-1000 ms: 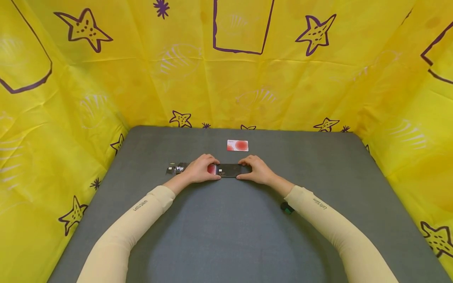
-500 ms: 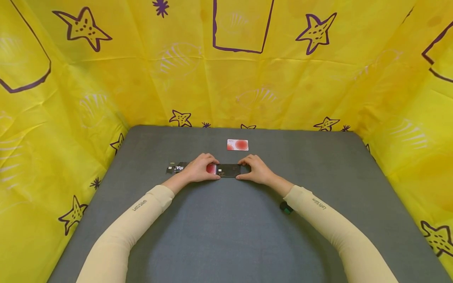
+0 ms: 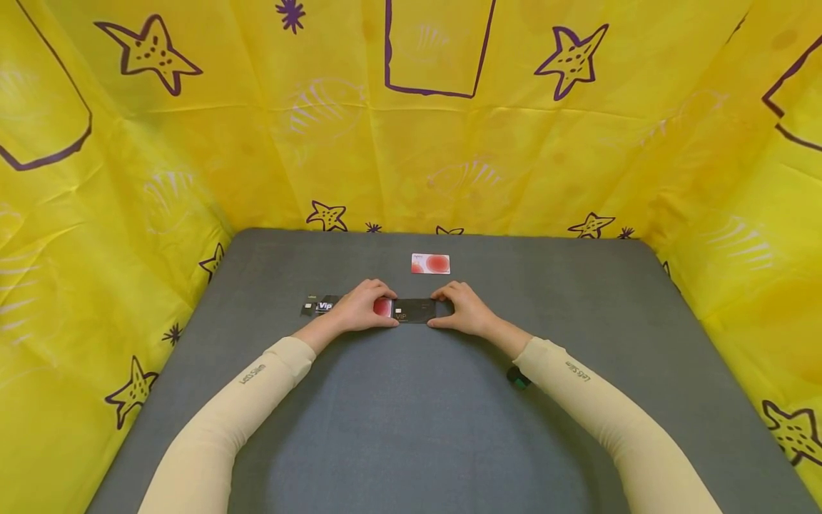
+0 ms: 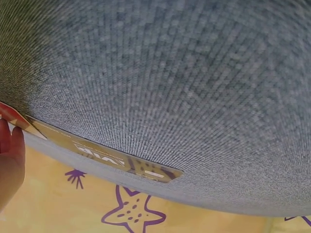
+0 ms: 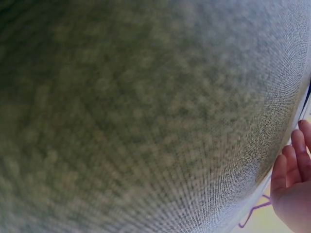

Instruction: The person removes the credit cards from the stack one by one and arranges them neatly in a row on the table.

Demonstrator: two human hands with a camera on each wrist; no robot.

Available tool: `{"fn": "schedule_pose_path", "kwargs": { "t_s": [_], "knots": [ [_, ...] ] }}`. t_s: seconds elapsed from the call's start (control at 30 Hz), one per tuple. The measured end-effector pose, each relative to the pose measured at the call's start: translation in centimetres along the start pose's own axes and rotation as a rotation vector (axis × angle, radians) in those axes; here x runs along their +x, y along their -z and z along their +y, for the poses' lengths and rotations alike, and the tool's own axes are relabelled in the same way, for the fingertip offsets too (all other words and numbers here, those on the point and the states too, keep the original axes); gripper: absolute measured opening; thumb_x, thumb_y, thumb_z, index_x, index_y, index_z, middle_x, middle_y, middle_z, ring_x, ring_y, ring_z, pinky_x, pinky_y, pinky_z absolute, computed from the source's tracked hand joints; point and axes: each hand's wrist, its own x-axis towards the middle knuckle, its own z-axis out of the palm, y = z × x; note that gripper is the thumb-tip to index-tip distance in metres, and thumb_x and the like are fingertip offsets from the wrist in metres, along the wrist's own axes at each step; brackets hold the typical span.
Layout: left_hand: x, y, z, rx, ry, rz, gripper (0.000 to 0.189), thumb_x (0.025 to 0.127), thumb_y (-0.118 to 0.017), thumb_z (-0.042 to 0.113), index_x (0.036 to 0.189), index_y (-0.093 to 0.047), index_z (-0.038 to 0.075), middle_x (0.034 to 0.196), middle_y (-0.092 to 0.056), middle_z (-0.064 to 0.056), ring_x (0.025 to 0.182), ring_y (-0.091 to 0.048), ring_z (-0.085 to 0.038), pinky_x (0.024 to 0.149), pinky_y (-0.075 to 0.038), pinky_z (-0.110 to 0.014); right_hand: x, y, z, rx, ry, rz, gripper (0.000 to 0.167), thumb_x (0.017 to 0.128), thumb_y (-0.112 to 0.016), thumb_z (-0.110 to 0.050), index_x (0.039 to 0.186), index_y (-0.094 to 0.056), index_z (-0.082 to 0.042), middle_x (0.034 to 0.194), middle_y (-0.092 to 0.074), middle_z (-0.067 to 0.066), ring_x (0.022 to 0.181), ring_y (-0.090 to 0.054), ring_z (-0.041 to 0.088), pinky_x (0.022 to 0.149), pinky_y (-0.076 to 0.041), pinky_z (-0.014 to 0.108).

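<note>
The black card [image 3: 416, 311] is pinched by the right hand [image 3: 472, 310], the adjoining red card [image 3: 383, 308] by the left hand [image 3: 361, 307]; edges are best aligned gently, flat.

From my remote station, I saw a broad lane of grey table [image 3: 411, 414] on the near side of the black VIP card [image 3: 414, 311], walled by the left sleeve [image 3: 244, 396] and right sleeve [image 3: 597, 400]. The left hand [image 3: 363, 307] and right hand [image 3: 469, 310] blocked the card's ends, leaving its middle reachable. Beyond it, I had a narrow strip before the white-and-red card [image 3: 431, 264], then yellow cloth [image 3: 411, 164]. Left of it, a red card [image 3: 383, 308] and black Vip-lettered cards [image 3: 325, 307] obstructed; near-right, a dark object [image 3: 518, 377] did.
</note>
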Motion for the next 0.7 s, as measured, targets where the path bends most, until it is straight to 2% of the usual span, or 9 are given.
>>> {"fn": "schedule_pose_path", "kwargs": {
  "t_s": [0.7],
  "knots": [
    [0.09, 0.04, -0.08, 0.005, 0.001, 0.003, 0.056, 0.077, -0.081, 0.044, 0.121, -0.066, 0.012, 0.12, -0.058, -0.006, 0.112, -0.047, -0.022, 0.096, -0.044, -0.04, 0.1, 0.08, 0.11, 0.0, -0.013, -0.024, 0.055, 0.075, -0.085, -0.037, 0.117, -0.066, -0.007, 0.107, -0.057, 0.008, 0.098, -0.046, 0.024, 0.086, -0.04, 0.038]
  ]
}}
